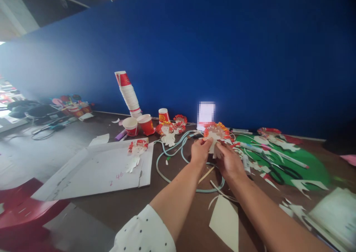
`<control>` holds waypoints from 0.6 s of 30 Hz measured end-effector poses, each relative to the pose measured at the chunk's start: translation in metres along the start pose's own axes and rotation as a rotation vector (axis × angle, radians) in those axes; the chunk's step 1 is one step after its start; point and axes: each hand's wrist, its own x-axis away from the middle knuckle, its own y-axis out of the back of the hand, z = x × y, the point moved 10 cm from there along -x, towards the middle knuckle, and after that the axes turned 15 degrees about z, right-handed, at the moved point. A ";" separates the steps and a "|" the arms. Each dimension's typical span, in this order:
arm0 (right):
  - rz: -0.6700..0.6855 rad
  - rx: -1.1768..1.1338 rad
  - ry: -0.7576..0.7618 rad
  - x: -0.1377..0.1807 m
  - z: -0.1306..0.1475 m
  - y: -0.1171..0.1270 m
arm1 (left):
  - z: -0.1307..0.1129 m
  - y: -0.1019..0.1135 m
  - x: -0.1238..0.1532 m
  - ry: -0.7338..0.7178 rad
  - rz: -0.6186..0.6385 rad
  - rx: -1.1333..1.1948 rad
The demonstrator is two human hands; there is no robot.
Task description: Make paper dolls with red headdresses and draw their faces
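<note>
Both hands hold a paper-cup cutout (218, 132) out in front of me. Its cup base is round, with a curled red and yellow fringe, and a white paper piece hangs below. My left hand (200, 151) pinches it from the left, thumb on the paper. On the other side my right hand (229, 160) grips its lower right part, with fingers partly hidden. Similar cutouts lie nearby: one (168, 133) behind the cable and another (136, 153) on a white board (102, 174).
A leaning stack of paper cups (128, 94) stands by the blue partition (222, 52), with loose cups (146, 124) beside it. A pale blue cable (160, 166) loops under my hands. Black-handled scissors (278, 170), pens and paper scraps lie on a green sheet (314, 166) at right.
</note>
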 end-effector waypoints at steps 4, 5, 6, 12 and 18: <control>0.043 -0.047 0.030 -0.006 0.003 0.000 | 0.004 -0.006 0.000 0.057 0.043 -0.029; 0.031 -0.054 0.032 -0.006 0.004 0.002 | 0.004 -0.008 0.001 0.062 0.056 -0.038; 0.018 -0.057 0.029 -0.006 0.005 0.003 | 0.003 -0.010 0.002 0.062 0.064 -0.038; 0.025 -0.082 0.034 -0.005 0.010 0.001 | 0.006 -0.021 0.005 0.079 0.135 0.110; 0.003 -0.076 0.033 -0.006 0.009 0.007 | 0.011 -0.020 0.002 0.102 0.149 0.017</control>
